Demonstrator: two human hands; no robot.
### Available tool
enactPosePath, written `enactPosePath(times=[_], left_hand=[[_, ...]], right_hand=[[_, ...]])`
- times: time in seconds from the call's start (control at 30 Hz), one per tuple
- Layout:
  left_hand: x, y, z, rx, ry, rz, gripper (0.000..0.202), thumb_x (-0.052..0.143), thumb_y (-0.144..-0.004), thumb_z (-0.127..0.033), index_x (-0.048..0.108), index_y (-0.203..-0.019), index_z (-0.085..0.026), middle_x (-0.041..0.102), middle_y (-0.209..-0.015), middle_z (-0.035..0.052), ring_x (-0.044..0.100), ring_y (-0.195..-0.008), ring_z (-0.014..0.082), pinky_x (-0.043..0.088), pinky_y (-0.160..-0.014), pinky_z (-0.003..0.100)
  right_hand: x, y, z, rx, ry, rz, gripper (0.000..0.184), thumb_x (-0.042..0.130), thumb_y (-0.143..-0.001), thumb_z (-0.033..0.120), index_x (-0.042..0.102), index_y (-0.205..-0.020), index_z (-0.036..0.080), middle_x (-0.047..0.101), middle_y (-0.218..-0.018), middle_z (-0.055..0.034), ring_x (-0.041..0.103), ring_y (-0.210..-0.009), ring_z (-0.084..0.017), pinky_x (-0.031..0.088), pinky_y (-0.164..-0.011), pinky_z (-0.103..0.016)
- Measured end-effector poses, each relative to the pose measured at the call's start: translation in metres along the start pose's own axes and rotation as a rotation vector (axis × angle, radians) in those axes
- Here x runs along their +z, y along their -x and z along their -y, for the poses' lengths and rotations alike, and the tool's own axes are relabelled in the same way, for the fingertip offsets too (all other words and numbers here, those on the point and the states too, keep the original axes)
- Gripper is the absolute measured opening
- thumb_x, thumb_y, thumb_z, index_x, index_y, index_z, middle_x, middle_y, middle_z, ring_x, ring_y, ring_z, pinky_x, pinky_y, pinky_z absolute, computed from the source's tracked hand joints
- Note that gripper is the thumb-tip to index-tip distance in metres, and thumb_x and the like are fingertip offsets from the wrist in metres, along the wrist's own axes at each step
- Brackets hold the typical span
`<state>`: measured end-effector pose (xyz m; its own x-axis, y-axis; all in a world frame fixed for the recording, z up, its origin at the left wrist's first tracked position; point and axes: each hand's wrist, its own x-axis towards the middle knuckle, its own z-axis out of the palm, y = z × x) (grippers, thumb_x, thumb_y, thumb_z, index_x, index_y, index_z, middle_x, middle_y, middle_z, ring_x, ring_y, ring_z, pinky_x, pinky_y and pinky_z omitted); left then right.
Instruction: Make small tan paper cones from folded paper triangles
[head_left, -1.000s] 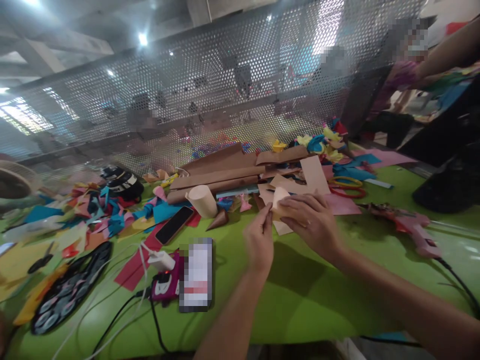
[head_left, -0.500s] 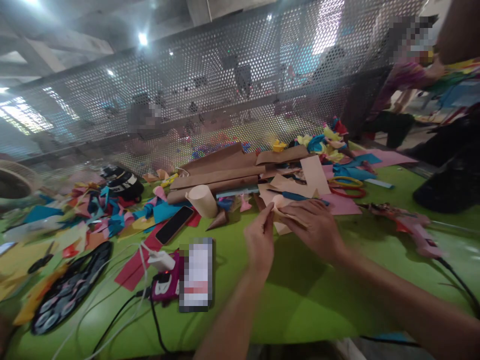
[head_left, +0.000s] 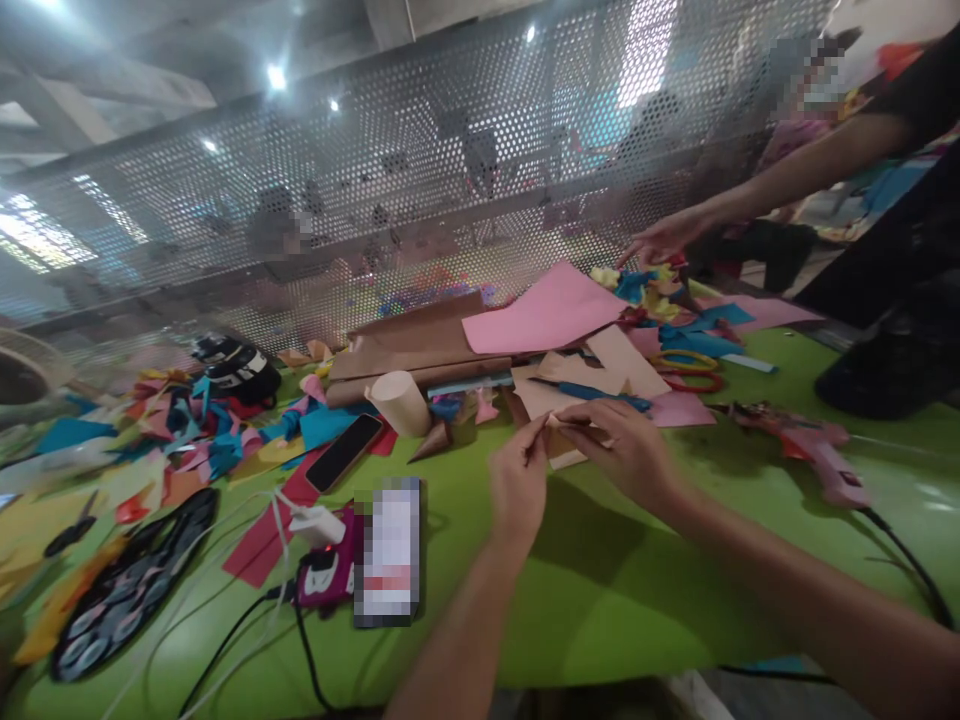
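**Small pale paper piece (head_left: 554, 421) held by two hands above a green table (head_left: 600, 620)**

Nearest, on the left part of the table, lies a black tray (head_left: 135, 585) with round hollows. To the right of it, a purple power socket (head_left: 326, 583) carries a white plug (head_left: 319, 526), and just beside it lies a phone with a lit screen (head_left: 390, 555), whose content is blurred.

A little farther, the person's left hand (head_left: 520, 480) pinches the paper piece between the thumb and the fingers. The right hand (head_left: 630, 455) pinches it from the other side, with its fingers bent over it. The piece is mostly covered, so its exact shape one cannot tell.

Left of the hands are a dark phone (head_left: 343, 453), a brown paper cone (head_left: 433, 441) and, behind the cone, a cream paper roll (head_left: 405, 405). Right of them lies a pink glue gun (head_left: 821, 455). Beyond the fingers, a blue tool (head_left: 596, 394) rests on pale paper pieces (head_left: 622, 360).

Farther, a pink sheet (head_left: 551, 312) lies partly over brown paper (head_left: 420, 335). Another person's hand (head_left: 667, 237) reaches above colourful scraps (head_left: 645, 290), in front of a perforated metal screen (head_left: 450, 170); whether it touches them, one cannot tell.
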<state>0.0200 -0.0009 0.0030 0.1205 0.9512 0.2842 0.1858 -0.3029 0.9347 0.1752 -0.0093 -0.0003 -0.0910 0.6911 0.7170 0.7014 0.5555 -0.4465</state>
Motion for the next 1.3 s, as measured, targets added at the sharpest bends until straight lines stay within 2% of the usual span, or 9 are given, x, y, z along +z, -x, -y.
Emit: enactPosePath(times=[0.33,0.57,0.87,1.0,1.1,1.3], left_hand=[[0.0,0.0,0.001,0.024,0.042,0.064,0.029,0.054,-0.093,-0.018,0.076,-0.111,-0.02,0.078,-0.11,0.0067,0.073,-0.101,0.02,0.055,-0.095,0.033],[-0.001,0.0,0.004,0.035,0.012,0.088,0.031,0.052,-0.094,-0.017,0.075,-0.114,-0.02,0.078,-0.111,0.0066,0.073,-0.101,0.0204,0.055,-0.094,0.033],[0.0,0.001,0.005,0.076,-0.121,0.066,0.031,0.053,-0.095,-0.018,0.074,-0.118,-0.024,0.078,-0.11,0.0058,0.075,-0.096,0.023,0.057,-0.089,0.036],[0.001,0.002,0.002,0.105,-0.172,0.047,0.029,0.055,-0.096,-0.021,0.075,-0.117,-0.025,0.079,-0.105,0.006,0.076,-0.09,0.0237,0.059,-0.084,0.035],[0.002,0.002,0.002,0.121,-0.16,0.033,0.03,0.054,-0.096,-0.021,0.075,-0.117,-0.024,0.079,-0.108,0.0061,0.075,-0.092,0.0234,0.059,-0.085,0.034],[0.002,0.003,0.005,0.091,-0.178,0.016,0.03,0.054,-0.096,-0.021,0.075,-0.117,-0.023,0.079,-0.106,0.0074,0.076,-0.087,0.0232,0.059,-0.083,0.034]], right_hand=[[-0.002,0.001,-0.003,0.002,-0.005,0.033,0.018,0.056,-0.098,0.031,0.072,-0.091,0.026,0.077,-0.086,-0.0039,0.071,-0.08,-0.021,0.051,-0.07,-0.034],[-0.003,0.0,0.0,-0.008,-0.051,-0.005,0.014,0.059,-0.097,0.032,0.07,-0.093,0.024,0.075,-0.085,-0.0042,0.07,-0.078,-0.02,0.052,-0.069,-0.032],[-0.001,0.001,0.003,-0.036,-0.026,-0.061,0.011,0.062,-0.096,0.028,0.071,-0.093,0.024,0.075,-0.083,-0.0038,0.069,-0.077,-0.02,0.052,-0.07,-0.033],[-0.001,0.001,0.005,-0.059,0.026,-0.081,0.015,0.06,-0.097,0.027,0.075,-0.097,0.027,0.076,-0.082,-0.0033,0.07,-0.076,-0.02,0.052,-0.069,-0.033],[-0.002,0.002,0.007,-0.057,0.039,-0.097,0.017,0.059,-0.097,0.028,0.076,-0.101,0.028,0.077,-0.083,-0.0036,0.07,-0.077,-0.021,0.053,-0.07,-0.035],[-0.001,0.001,0.009,-0.031,-0.003,-0.095,0.013,0.062,-0.095,0.024,0.075,-0.095,0.027,0.076,-0.083,-0.0028,0.069,-0.077,-0.02,0.053,-0.071,-0.034]])
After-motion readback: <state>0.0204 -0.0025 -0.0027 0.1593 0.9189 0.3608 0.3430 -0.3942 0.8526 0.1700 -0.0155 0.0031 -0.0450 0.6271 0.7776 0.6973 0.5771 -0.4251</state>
